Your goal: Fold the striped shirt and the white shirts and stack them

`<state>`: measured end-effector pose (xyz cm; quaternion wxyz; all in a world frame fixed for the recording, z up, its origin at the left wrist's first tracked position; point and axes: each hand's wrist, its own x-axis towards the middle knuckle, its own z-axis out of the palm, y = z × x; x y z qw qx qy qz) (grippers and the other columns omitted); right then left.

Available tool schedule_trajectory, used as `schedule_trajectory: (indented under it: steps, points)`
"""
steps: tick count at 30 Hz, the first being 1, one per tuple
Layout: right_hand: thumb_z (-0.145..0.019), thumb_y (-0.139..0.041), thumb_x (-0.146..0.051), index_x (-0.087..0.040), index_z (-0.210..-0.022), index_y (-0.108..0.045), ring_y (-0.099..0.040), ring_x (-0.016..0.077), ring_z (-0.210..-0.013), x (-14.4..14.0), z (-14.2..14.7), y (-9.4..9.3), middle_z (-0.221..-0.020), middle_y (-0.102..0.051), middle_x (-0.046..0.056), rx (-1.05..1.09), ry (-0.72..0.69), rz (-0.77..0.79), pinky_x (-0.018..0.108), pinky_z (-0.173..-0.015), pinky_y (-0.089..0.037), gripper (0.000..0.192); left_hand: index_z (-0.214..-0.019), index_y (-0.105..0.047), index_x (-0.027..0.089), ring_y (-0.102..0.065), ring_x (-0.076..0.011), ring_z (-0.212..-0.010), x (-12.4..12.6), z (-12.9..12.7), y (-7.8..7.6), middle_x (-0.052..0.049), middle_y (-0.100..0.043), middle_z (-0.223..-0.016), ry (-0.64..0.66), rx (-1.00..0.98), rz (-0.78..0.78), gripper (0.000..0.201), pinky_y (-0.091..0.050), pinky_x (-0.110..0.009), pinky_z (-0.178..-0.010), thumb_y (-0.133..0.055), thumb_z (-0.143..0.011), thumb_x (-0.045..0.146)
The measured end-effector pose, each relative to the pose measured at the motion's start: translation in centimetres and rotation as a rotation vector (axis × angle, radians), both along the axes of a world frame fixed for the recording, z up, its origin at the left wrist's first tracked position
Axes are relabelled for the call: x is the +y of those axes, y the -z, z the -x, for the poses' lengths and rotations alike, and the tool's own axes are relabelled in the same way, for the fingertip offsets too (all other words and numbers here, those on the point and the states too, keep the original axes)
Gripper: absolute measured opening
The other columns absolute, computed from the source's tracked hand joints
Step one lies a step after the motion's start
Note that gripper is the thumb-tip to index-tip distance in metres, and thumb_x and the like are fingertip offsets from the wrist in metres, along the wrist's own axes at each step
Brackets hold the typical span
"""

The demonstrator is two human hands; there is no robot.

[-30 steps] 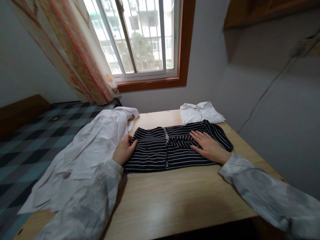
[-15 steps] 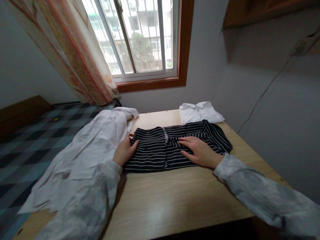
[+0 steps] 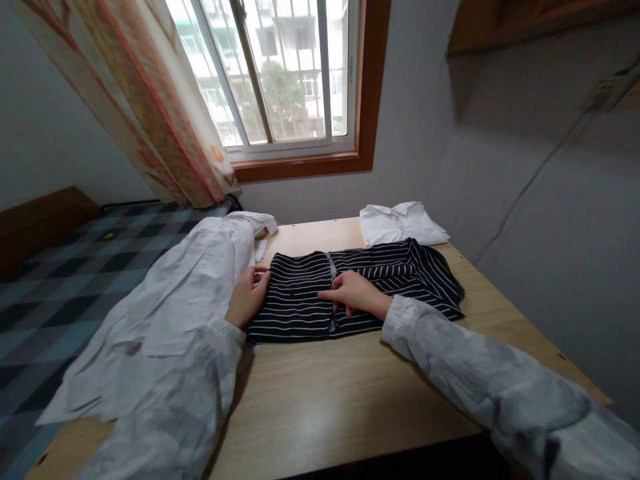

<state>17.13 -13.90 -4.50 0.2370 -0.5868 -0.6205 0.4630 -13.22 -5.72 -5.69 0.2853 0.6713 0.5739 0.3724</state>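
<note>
striped shirt (image 3: pixel 350 287) lay folded flat mid-bench (image 3: pixel 320 400) | left hand (image 3: pixel 246 297) pinched its left edge | right hand (image 3: pixel 356 295) lay open, fingers pressing centre placket | soft, light, probably slippery cloth; best gripped at folded edges | white shirts flanked it

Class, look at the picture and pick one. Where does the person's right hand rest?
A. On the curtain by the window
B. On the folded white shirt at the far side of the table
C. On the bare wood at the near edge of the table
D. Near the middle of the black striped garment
D: the right hand lies flat near the centre line of the black striped garment, while the left hand holds its left edge.
</note>
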Motion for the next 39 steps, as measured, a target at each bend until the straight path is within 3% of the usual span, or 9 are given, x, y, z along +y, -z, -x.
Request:
schedule_trajectory:
  steps: [5,11,20,25,28,30,33,36,39]
  points:
    - [-0.100,-0.080,-0.037,-0.022,-0.075,-0.061,-0.066,0.0130,-0.041,-0.2,0.1,-0.4,-0.064,-0.072,-0.001,0.086,0.058,-0.026,0.022,-0.035,-0.035,0.035,-0.113,-0.070,0.021,-0.076,-0.0288,-0.091,0.0,0.0,0.0,-0.008,-0.080,-0.094,-0.001,-0.060,0.056,0.067,-0.057,-0.038,-0.082,-0.070,-0.084,0.081]
    - [-0.102,-0.075,-0.033,-0.024,-0.077,-0.056,-0.066,0.0154,-0.041,-1.8,-1.7,-0.7,-0.050,-0.060,-0.005,0.120,0.097,-0.035,0.020,-0.034,-0.042,0.033,-0.115,-0.068,0.020,-0.077,-0.0283,-0.088,-0.1,-0.3,0.2,-0.007,-0.080,-0.091,-0.028,-0.101,0.089,0.074,-0.058,-0.037,-0.078,-0.082,-0.074,0.080]
    - [-0.106,-0.077,-0.042,-0.022,-0.103,-0.063,-0.068,0.0157,-0.043,-0.3,-2.1,-0.8,-0.082,-0.077,0.002,0.220,0.225,0.047,0.026,-0.036,-0.050,0.024,-0.113,-0.071,0.019,-0.073,-0.0257,-0.082,-0.9,-0.8,-0.7,0.000,-0.071,-0.080,0.042,-0.143,0.084,0.066,-0.056,-0.036,-0.077,-0.086,-0.073,0.068]
    - [-0.104,-0.075,-0.034,-0.020,-0.098,-0.068,-0.080,0.0267,-0.072,0.5,-1.9,-1.9,-0.091,-0.081,0.010,-0.299,0.145,-0.200,0.036,-0.065,-0.063,0.016,-0.112,-0.071,0.020,-0.071,-0.0229,-0.080,-0.9,-0.7,-0.6,0.001,-0.069,-0.085,0.027,-0.155,0.071,0.061,-0.054,-0.033,-0.072,-0.084,-0.074,0.066]
    - [-0.103,-0.076,-0.043,-0.018,-0.119,-0.072,-0.080,0.0381,-0.105,-0.2,-1.6,-3.0,-0.109,-0.083,0.018,-0.621,0.218,-0.452,0.050,-0.091,-0.064,0.029,-0.112,-0.071,0.020,-0.070,-0.0223,-0.079,-0.8,-0.7,-0.6,-0.001,-0.070,-0.089,0.009,-0.122,0.039,0.058,-0.053,-0.032,-0.071,-0.082,-0.075,0.064]
    - [-0.106,-0.071,-0.039,-0.018,-0.137,-0.068,-0.074,0.0386,-0.126,-0.8,-1.3,-3.2,-0.129,-0.080,0.021,-0.631,0.188,-0.648,0.054,-0.107,-0.060,0.038,-0.113,-0.071,0.020,-0.071,-0.0231,-0.080,-0.9,-0.7,-0.6,-0.002,-0.072,-0.090,0.008,-0.119,0.043,0.057,-0.053,-0.032,-0.071,-0.081,-0.076,0.063]
    - [-0.107,-0.070,-0.040,-0.019,-0.156,-0.062,-0.052,0.0348,-0.159,-1.6,-1.1,-1.9,-0.168,-0.060,0.018,-0.551,-0.114,-0.908,0.055,-0.133,-0.041,0.054,-0.113,-0.070,0.021,-0.072,-0.0238,-0.080,-1.0,-0.7,-0.8,-0.002,-0.073,-0.091,0.007,-0.122,0.067,0.056,-0.053,-0.032,-0.070,-0.081,-0.077,0.062]
    - [-0.111,-0.064,-0.054,-0.022,-0.169,-0.054,-0.038,0.0331,-0.170,-1.9,-1.3,0.6,-0.183,-0.043,0.014,-0.544,-0.300,-0.869,0.056,-0.142,-0.028,0.067,-0.113,-0.071,0.020,-0.071,-0.0226,-0.076,-1.0,-0.6,-0.8,-0.002,-0.073,-0.093,-0.013,-0.081,0.041,0.054,-0.052,-0.032,-0.069,-0.079,-0.078,0.061]
    - [-0.114,-0.054,-0.062,-0.023,-0.176,-0.046,-0.038,0.0323,-0.171,-1.7,-2.1,2.5,-0.184,-0.040,0.013,-0.546,-0.268,-0.765,0.056,-0.142,-0.027,0.074,-0.113,-0.072,0.020,-0.070,-0.0222,-0.075,-0.9,-0.4,-0.9,-0.003,-0.074,-0.095,-0.024,-0.060,0.003,0.054,-0.052,-0.033,-0.069,-0.078,-0.079,0.061]
